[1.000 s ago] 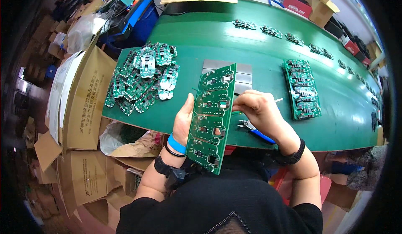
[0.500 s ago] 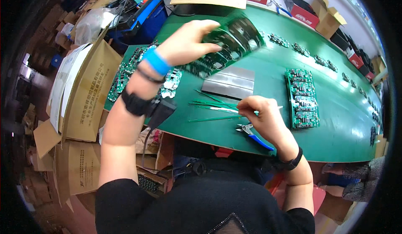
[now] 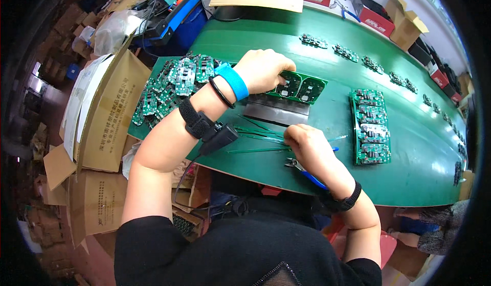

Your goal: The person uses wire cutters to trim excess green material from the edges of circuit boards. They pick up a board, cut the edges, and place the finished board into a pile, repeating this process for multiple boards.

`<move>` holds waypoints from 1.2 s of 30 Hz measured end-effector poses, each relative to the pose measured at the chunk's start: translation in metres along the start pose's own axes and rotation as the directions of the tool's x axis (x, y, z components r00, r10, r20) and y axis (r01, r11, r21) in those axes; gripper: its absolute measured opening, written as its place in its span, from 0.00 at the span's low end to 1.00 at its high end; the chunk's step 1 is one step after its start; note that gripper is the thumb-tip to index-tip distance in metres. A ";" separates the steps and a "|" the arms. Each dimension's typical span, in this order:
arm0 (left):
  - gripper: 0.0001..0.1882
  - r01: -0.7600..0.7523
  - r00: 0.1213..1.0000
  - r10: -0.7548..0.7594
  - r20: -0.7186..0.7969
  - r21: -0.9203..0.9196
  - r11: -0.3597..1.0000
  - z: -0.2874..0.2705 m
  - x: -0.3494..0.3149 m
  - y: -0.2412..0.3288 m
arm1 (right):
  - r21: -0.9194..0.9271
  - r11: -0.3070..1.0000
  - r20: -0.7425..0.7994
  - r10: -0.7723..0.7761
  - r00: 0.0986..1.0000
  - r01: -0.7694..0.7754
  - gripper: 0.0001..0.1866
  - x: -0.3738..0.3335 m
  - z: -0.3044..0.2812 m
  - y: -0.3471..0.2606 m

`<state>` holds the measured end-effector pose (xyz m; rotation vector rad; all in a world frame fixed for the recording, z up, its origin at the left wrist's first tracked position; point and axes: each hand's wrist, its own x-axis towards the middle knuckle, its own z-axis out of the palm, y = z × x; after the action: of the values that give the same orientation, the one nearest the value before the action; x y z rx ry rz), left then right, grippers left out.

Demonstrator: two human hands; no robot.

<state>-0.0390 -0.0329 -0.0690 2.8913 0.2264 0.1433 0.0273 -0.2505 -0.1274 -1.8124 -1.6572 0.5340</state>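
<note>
Green circuit board panel [image 3: 299, 86] lying flat on green table [image 3: 327, 46], just beyond grey metal plate [image 3: 276, 111]; gripped at near edge by left hand [image 3: 263, 69], fingers curled closed on it; right hand [image 3: 307, 143] loosely closed over thin green strips [image 3: 255, 138], held object not clear; blue-handled cutters [image 3: 307, 173] beside wrist; could probably snap or slide off if pulled unevenly, given one-sided grip.

Green-topped bench [image 3: 307, 40] curving toward upper right; brown cardboard cartons [image 3: 102, 127] stacked lower left; open red boxes [image 3: 376, 17] along the top edge; bright overhead glare on the bench surface.
</note>
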 end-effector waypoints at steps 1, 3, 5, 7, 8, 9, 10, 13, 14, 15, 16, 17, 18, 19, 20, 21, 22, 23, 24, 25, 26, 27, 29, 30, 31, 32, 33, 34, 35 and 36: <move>0.16 -0.020 1.000 0.021 -0.019 0.010 1.000 0.002 -0.001 -0.001 | -0.015 1.000 -0.005 -0.017 1.000 0.017 0.02 0.000 0.001 0.000; 0.16 -0.024 0.999 0.024 -0.027 0.003 1.000 0.003 -0.001 0.000 | -0.044 0.998 -0.014 -0.048 0.999 0.047 0.02 0.000 0.003 0.003; 0.15 -0.037 0.999 0.037 -0.022 -0.010 0.999 0.004 0.000 0.002 | -0.094 0.991 -0.014 -0.102 0.995 0.100 0.02 -0.001 0.006 0.010; 0.14 -0.054 0.998 0.054 -0.010 -0.018 0.998 0.004 0.000 0.002 | -0.093 0.991 -0.013 -0.102 0.995 0.100 0.02 0.000 0.006 0.013; 0.15 -0.054 0.999 0.054 0.001 -0.009 0.999 0.005 0.001 0.003 | -0.067 0.995 -0.012 -0.069 0.998 0.068 0.02 0.000 0.005 0.011; 0.15 -0.055 0.998 0.055 0.011 -0.002 0.998 0.006 0.002 0.003 | -0.043 0.998 -0.011 -0.035 0.999 0.034 0.02 0.001 0.004 0.011; 0.16 -0.057 0.998 0.057 0.021 0.005 0.998 0.007 0.005 0.003 | -0.045 0.998 -0.042 -0.043 0.998 0.041 0.02 0.002 0.003 0.013; 0.19 -0.077 0.992 0.082 -0.101 0.054 0.996 0.027 0.031 -0.026 | -0.031 0.998 -0.093 -0.064 0.994 0.061 0.03 0.004 0.005 0.018; 0.21 -0.094 0.994 0.095 -0.051 0.017 0.995 0.030 0.042 -0.036 | -0.015 0.998 -0.092 -0.063 0.994 0.062 0.03 0.005 0.005 0.019; 0.24 -0.055 0.998 0.055 0.031 -0.002 0.998 0.031 0.052 -0.042 | -0.003 0.998 -0.097 -0.057 0.994 0.057 0.03 0.005 0.005 0.022; 0.26 -0.090 0.996 0.090 0.011 -0.044 0.995 0.037 0.058 -0.053 | 0.019 0.998 -0.088 -0.057 0.995 0.059 0.03 0.006 0.002 0.022; 0.27 -0.125 0.992 0.124 -0.011 -0.084 0.989 0.041 0.063 -0.064 | 0.041 0.997 -0.078 -0.058 0.995 0.061 0.03 0.007 0.001 0.021; 0.28 -0.163 0.986 0.167 0.006 -0.199 0.966 0.040 0.069 -0.071 | 0.051 0.997 -0.083 -0.048 0.995 0.053 0.03 0.009 0.004 0.022; 0.28 -0.167 0.984 0.178 0.027 -0.230 0.959 0.041 0.071 -0.076 | 0.054 0.997 -0.105 -0.050 0.993 0.056 0.03 0.010 0.007 0.024; 0.28 -0.169 0.981 0.188 0.048 -0.259 0.951 0.042 0.072 -0.080 | 0.056 0.996 -0.127 -0.055 0.990 0.062 0.03 0.010 0.011 0.025; 0.28 -0.161 0.979 0.190 0.074 -0.289 0.944 0.038 0.071 -0.080 | 0.066 0.995 -0.143 -0.060 0.988 0.070 0.03 0.011 0.012 0.026; 0.26 -0.147 0.984 0.167 0.055 -0.269 0.952 0.036 0.069 -0.077 | 0.051 0.998 -0.186 -0.021 0.982 0.031 0.03 0.011 0.010 0.026; 0.26 -0.159 0.986 0.169 0.009 -0.289 0.944 0.032 0.067 -0.076 | 0.038 0.999 -0.230 0.016 0.973 -0.008 0.03 0.010 0.005 0.026; 0.25 -0.166 0.986 0.164 -0.031 -0.311 0.936 0.026 0.061 -0.072 | 0.033 0.998 -0.268 0.055 0.962 -0.048 0.04 0.007 0.003 0.027; 0.24 -0.173 0.985 0.158 -0.071 -0.333 0.927 0.019 0.054 -0.069 | -0.014 1.000 -0.415 -0.007 0.910 0.002 0.06 0.008 0.000 0.032; 0.22 -0.197 0.977 0.159 -0.143 -0.313 0.929 0.014 0.049 -0.068 | 0.041 0.993 -0.443 0.115 0.889 -0.109 0.07 0.008 -0.008 0.033; 0.22 -0.154 0.987 0.130 -0.092 -0.349 0.925 0.002 0.043 -0.058 | 0.096 0.969 -0.460 0.246 0.853 -0.228 0.09 0.008 -0.019 0.028; 0.21 -0.087 0.996 0.085 -0.023 -0.401 0.912 -0.011 0.031 -0.041 | 0.233 0.940 -0.507 0.335 0.794 -0.248 0.13 0.009 -0.027 0.027; 0.20 -0.135 0.991 0.122 -0.059 -0.434 0.891 -0.010 0.026 -0.039 | 0.232 0.955 -0.548 0.286 0.786 -0.185 0.10 0.010 -0.026 0.032; 0.19 -0.184 0.983 0.157 -0.095 -0.464 0.867 -0.009 0.022 -0.036 | 0.298 0.937 -0.474 0.311 0.824 -0.182 0.09 0.009 -0.026 0.035; 0.18 -0.187 0.982 0.161 -0.097 -0.491 0.851 -0.008 0.020 -0.033 | 0.362 0.914 -0.397 0.330 0.857 -0.184 0.08 0.007 -0.027 0.039; 0.18 -0.135 0.990 0.138 -0.037 -0.547 0.826 -0.009 0.018 -0.033 | 0.426 0.885 -0.311 0.340 0.888 -0.189 0.07 0.006 -0.027 0.040; 0.18 -0.081 0.993 0.118 0.023 -0.599 0.796 -0.009 0.017 -0.033 | 0.466 0.873 -0.334 0.327 0.884 -0.147 0.06 0.005 -0.026 0.035; 0.17 -0.024 0.991 0.103 0.085 -0.646 0.763 -0.009 0.017 -0.034 | 0.510 0.852 -0.310 0.307 0.900 -0.115 0.05 0.003 -0.026 0.035; 0.17 -0.013 0.984 0.142 0.108 -0.752 0.659 -0.005 0.016 -0.038 | 0.551 0.830 -0.284 0.284 0.916 -0.086 0.05 0.001 -0.026 0.037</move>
<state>-0.0289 0.0078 -0.0720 2.0527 -0.0037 0.0080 0.0720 -0.2550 -0.1336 -1.5428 -0.9628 0.6304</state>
